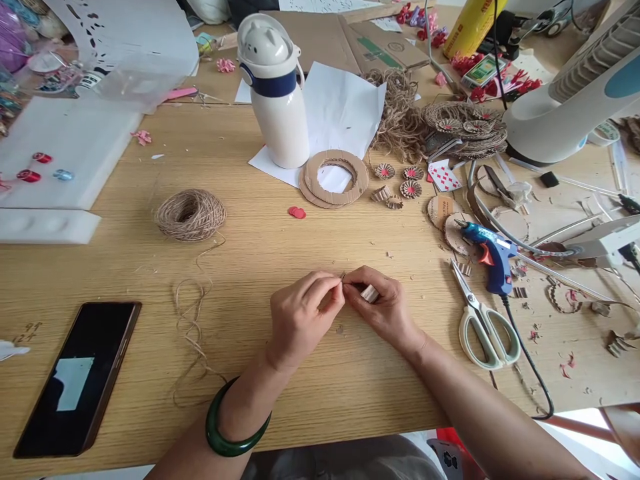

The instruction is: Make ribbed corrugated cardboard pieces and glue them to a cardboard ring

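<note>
My left hand [304, 317] and my right hand [381, 303] meet above the wooden table, fingertips together. Both pinch a small roll of corrugated cardboard strip [369, 293], its pale end showing past my right fingers. The part between my fingertips is hidden. A green bangle [235, 420] circles my left wrist. To the left, a ball of jute twine [190, 215] trails a loose strand [193, 327]. Ahead lie a cardboard ring [334, 177] and small cardboard rosettes [411, 189]. To the right are a blue hot glue gun [493, 257] and scissors [485, 327].
A black phone [77, 380] lies at the front left, and a white foam block [65, 153] sits behind it. A white bottle [273, 93] stands on paper at the back. A white fan [575, 93] stands at the right, among cardboard scraps and cables.
</note>
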Demonstrator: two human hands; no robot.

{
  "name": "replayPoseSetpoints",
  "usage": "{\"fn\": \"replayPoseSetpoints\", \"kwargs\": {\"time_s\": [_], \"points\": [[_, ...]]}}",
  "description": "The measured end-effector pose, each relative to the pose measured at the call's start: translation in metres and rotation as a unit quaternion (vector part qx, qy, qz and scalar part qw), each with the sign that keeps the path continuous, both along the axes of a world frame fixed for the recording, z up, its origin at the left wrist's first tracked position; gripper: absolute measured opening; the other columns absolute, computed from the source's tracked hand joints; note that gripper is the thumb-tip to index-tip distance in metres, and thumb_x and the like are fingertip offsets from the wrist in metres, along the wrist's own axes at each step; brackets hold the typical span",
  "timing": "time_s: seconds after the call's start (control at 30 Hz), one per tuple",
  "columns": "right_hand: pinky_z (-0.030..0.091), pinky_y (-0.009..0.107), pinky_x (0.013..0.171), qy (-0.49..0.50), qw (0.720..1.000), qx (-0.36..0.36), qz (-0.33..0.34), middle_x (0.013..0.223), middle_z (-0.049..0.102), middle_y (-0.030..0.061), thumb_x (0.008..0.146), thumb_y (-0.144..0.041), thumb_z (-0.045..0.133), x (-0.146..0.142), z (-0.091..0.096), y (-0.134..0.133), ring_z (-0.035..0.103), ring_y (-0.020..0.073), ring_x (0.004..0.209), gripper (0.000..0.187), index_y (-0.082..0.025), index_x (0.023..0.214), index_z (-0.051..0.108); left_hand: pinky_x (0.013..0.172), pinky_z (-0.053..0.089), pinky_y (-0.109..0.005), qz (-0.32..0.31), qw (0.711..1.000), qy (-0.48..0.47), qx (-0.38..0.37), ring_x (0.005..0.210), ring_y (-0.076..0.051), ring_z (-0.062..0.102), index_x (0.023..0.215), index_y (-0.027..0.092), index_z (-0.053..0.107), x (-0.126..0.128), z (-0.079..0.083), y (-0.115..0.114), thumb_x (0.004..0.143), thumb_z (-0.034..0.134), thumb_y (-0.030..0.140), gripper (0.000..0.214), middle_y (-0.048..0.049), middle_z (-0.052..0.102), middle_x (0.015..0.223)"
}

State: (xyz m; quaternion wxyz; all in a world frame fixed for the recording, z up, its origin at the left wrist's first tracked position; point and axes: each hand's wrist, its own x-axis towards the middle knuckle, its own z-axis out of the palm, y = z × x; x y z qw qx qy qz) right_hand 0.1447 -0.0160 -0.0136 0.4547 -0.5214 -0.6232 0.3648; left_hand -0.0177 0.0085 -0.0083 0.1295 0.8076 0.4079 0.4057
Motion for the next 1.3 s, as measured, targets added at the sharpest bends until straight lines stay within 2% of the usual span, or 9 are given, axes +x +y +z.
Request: {"fn": "replayPoseSetpoints", "kwargs": {"time_s": [0.23,0.43,0.53,0.63,0.87,0.97,1.07,1.2,1.3], "points": [[0.046,0.025,0.066,0.056,0.997,-0.043,-0.005,0.078,0.066,0.0002,0.090,-0.023,0.065,0.001,0.000,0.000,0.059,0.0120,0.070,0.005,-0.019,0.087,0.067,0.077,0.053,-0.022,0.010,0.983,-0.116,-0.139,0.077,-0.013,0.069,0.082,0.018,0.066,0.003,0.002,-0.001,0.086,0.061,0.011,0.009,-0.0017,0.073,0.081],[0.043,0.026,0.059,0.146,0.981,-0.127,-0.030,0.066,0.062,-0.0011,0.090,-0.031,0.065,0.001,0.007,-0.001,0.054,0.0108,0.058,0.014,-0.018,0.087,0.067,0.078,0.058,-0.025,0.040,0.876,-0.290,-0.384,0.084,-0.016,0.073,0.105,0.018,0.071,0.005,0.002,0.000,0.096,0.056,0.037,0.026,-0.0073,0.076,0.105],[0.042,0.025,0.055,0.176,0.971,-0.160,-0.022,0.064,0.062,-0.0012,0.088,-0.034,0.066,0.001,0.011,-0.001,0.052,0.0096,0.053,0.017,-0.017,0.085,0.065,0.082,0.058,-0.026,0.009,0.846,-0.309,-0.435,0.091,-0.018,0.073,0.101,0.018,0.074,0.004,0.003,0.004,0.089,0.066,0.039,0.025,-0.0065,0.077,0.103],[0.035,0.023,0.047,0.191,0.964,-0.186,-0.017,0.060,0.058,-0.0029,0.086,-0.038,0.068,0.001,0.012,0.001,0.047,0.0083,0.048,0.021,-0.017,0.086,0.064,0.077,0.058,-0.024,-0.017,0.823,-0.317,-0.472,0.080,-0.016,0.073,0.085,0.016,0.074,0.003,0.003,0.006,0.081,0.075,0.035,0.019,-0.0036,0.076,0.084],[0.037,0.022,0.044,0.173,0.960,-0.198,-0.095,0.057,0.059,-0.0037,0.082,-0.044,0.068,0.011,0.009,0.009,0.050,0.0095,0.046,0.030,-0.017,0.096,0.065,0.062,0.062,-0.029,0.028,0.766,-0.419,-0.487,0.062,-0.016,0.072,0.080,0.013,0.066,0.001,0.004,0.013,0.075,0.079,0.037,0.028,-0.0023,0.072,0.074],[0.045,0.024,0.048,0.086,0.972,-0.190,-0.107,0.061,0.062,-0.0019,0.084,-0.042,0.065,0.022,0.016,0.008,0.055,0.0119,0.050,0.030,-0.017,0.100,0.065,0.058,0.062,-0.030,0.027,0.746,-0.443,-0.496,0.062,-0.019,0.073,0.076,0.013,0.060,0.001,0.005,0.014,0.072,0.079,0.036,0.030,-0.0016,0.069,0.070],[0.052,0.029,0.062,-0.113,0.976,-0.114,-0.150,0.080,0.072,0.0041,0.086,-0.036,0.061,0.043,0.036,-0.003,0.065,0.0159,0.065,0.028,-0.018,0.107,0.067,0.052,0.060,-0.028,0.027,0.740,-0.451,-0.499,0.059,-0.020,0.073,0.076,0.014,0.058,0.001,0.005,0.014,0.073,0.077,0.035,0.029,0.0007,0.066,0.066],[0.052,0.033,0.067,-0.305,0.914,-0.052,-0.262,0.083,0.073,0.0067,0.089,-0.039,0.057,0.086,0.067,-0.040,0.068,0.0195,0.070,0.026,-0.020,0.100,0.070,0.051,0.060,-0.029,0.028,0.737,-0.459,-0.495,0.058,-0.021,0.073,0.078,0.015,0.057,0.000,0.005,0.014,0.074,0.075,0.035,0.027,0.0004,0.067,0.066],[0.049,0.035,0.062,-0.444,0.838,-0.094,-0.301,0.079,0.072,0.0088,0.087,-0.039,0.054,0.122,0.069,-0.081,0.066,0.0234,0.068,0.024,-0.021,0.083,0.068,0.056,0.062,-0.030,0.025,0.731,-0.465,-0.499,0.060,-0.022,0.074,0.080,0.014,0.057,0.001,0.005,0.014,0.073,0.075,0.034,0.027,-0.0026,0.071,0.068]]}}
